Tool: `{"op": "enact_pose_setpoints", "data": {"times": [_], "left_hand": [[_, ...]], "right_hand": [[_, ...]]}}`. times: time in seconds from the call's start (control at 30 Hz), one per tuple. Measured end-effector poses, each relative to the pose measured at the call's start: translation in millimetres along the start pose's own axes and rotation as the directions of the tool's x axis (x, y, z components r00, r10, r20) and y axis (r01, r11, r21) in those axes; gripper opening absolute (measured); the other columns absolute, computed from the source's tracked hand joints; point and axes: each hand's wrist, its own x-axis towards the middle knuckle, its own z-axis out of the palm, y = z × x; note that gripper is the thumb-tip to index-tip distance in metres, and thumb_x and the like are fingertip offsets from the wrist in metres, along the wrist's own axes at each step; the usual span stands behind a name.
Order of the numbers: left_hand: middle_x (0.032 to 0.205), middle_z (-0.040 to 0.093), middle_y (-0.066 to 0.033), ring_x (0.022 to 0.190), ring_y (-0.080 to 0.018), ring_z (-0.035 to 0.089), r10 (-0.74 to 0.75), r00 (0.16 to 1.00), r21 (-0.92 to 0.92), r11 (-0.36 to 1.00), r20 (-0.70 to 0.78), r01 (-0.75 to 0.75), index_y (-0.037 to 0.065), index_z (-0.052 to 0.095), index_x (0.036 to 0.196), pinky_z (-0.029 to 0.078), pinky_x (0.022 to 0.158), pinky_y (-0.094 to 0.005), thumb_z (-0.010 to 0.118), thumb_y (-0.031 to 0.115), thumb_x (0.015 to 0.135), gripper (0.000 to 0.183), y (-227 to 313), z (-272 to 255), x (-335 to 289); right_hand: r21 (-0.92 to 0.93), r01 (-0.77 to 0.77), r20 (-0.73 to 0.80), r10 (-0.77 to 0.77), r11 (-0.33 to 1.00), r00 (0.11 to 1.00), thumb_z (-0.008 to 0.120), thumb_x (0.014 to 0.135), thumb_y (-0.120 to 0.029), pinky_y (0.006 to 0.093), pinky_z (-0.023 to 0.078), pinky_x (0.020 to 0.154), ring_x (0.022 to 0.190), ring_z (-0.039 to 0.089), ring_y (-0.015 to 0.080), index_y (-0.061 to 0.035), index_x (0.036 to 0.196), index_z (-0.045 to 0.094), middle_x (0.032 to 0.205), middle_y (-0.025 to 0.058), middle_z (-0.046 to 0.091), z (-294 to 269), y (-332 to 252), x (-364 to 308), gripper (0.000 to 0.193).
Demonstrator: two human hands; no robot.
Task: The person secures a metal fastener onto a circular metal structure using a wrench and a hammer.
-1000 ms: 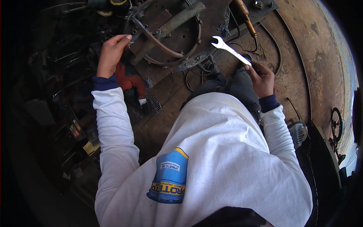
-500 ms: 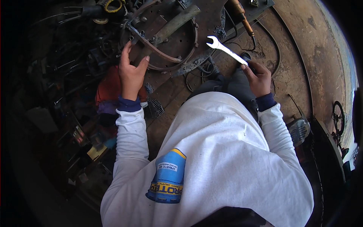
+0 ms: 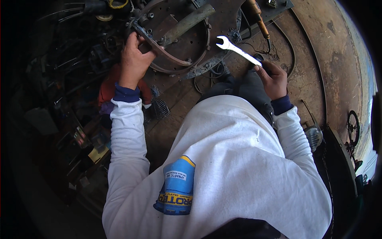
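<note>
My right hand [image 3: 272,79] is closed round the end of a bright open-ended spanner [image 3: 238,50], its jaw pointing left and forward. My left hand [image 3: 135,59] is at the left side of a curved flat metal bar [image 3: 161,49]. Its fingers are bent against the bar's edge, with the thumb reaching under it. The fingertips are partly hidden, so what they pinch does not show. Beside the bar, nuts [image 3: 150,16] sit on a dark metal plate [image 3: 219,24]. A pipe [image 3: 187,26] lies across the plate within the curved bar.
An orange power tool [image 3: 256,16] with a dark cable [image 3: 269,46] lies at the far right of the plate. Behind my left arm is a red cloth-like thing [image 3: 109,87] among dark clutter. A wire-mesh piece [image 3: 160,108] sits near my left sleeve.
My left hand has moved slightly left and forward, its fingers bending in at the curved bar's edge. My right hand keeps the spanner in nearly the same place.
</note>
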Motion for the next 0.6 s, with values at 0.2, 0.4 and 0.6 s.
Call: {"op": "enact_pose_setpoints", "data": {"times": [0.2, 0.4, 0.6], "left_hand": [[0.11, 0.072, -0.0147, 0.1, -0.0193, 0.068, -0.055, 0.998, -0.008, 0.998, -0.04, 0.055, -0.003, 0.055, 0.132, 0.052, 0.089, -0.0314, 0.089, 0.018, 0.073, 0.071, 16.3, 8.7, 4.7], [0.108, 0.072, -0.0151, 0.096, -0.0205, 0.069, -0.125, 0.992, 0.083, 0.988, -0.025, 0.127, -0.003, 0.059, 0.13, 0.053, 0.086, -0.0322, 0.089, 0.019, 0.073, 0.068, 25.4, 7.0, 9.7], [0.109, 0.071, -0.0165, 0.097, -0.0211, 0.069, -0.051, 0.993, 0.117, 0.991, -0.11, 0.063, -0.003, 0.057, 0.131, 0.053, 0.086, -0.032, 0.089, 0.019, 0.074, 0.069, 26.9, 12.6, 5.5]], "right_hand": [[-0.043, 0.024, 0.029, -0.023, 0.999, 0.999, 0.08, 0.085, -0.038, 0.0366, 0.053, 0.07, 0.077, 0.068, 0.0286, 0.0017, 0.101, 0.075, 0.086, 0.0163, 0.072, -1.4, -3.7, 5.3, 0.043], [-0.021, 0.019, 0.031, -0.018, 1.0, 0.999, 0.08, 0.085, -0.037, 0.0365, 0.053, 0.069, 0.076, 0.068, 0.0285, 0.0017, 0.1, 0.075, 0.085, 0.0162, 0.072, 3.1, 1.2, 6.5, 0.042], [-0.008, 0.031, 0.025, -0.031, 0.999, 0.999, 0.08, 0.085, -0.036, 0.0362, 0.053, 0.068, 0.075, 0.068, 0.0285, 0.0014, 0.1, 0.075, 0.084, 0.0163, 0.071, 5.4, 2.3, 5.3, 0.041]]}}
